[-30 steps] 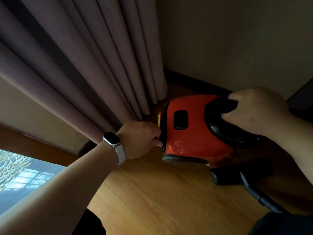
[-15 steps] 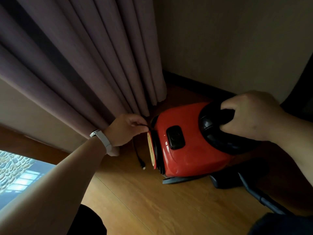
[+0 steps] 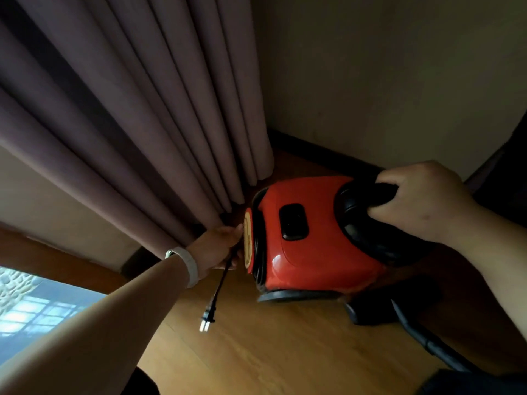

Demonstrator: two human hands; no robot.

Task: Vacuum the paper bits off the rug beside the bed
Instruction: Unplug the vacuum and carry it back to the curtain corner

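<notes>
A red canister vacuum cleaner (image 3: 310,238) sits on the wooden floor (image 3: 271,346) in the room's corner. My right hand (image 3: 422,201) grips its black carry handle (image 3: 368,201) on top. At the vacuum's rear end my left hand (image 3: 219,248) holds the black power cord (image 3: 224,280). The cord hangs down from my fingers and its plug (image 3: 207,316) dangles just above the floor. A white watch is on my left wrist. No rug or paper bits are in view.
Mauve curtains (image 3: 137,109) hang to the floor just left of the vacuum. A beige wall (image 3: 385,69) with a dark baseboard stands behind it. The black hose (image 3: 427,340) trails off to the lower right. A window (image 3: 34,312) shows at lower left.
My left hand has drawn the cord out from the vacuum's rear, so more cord and the plug now hang below it. The right hand stays on the handle.
</notes>
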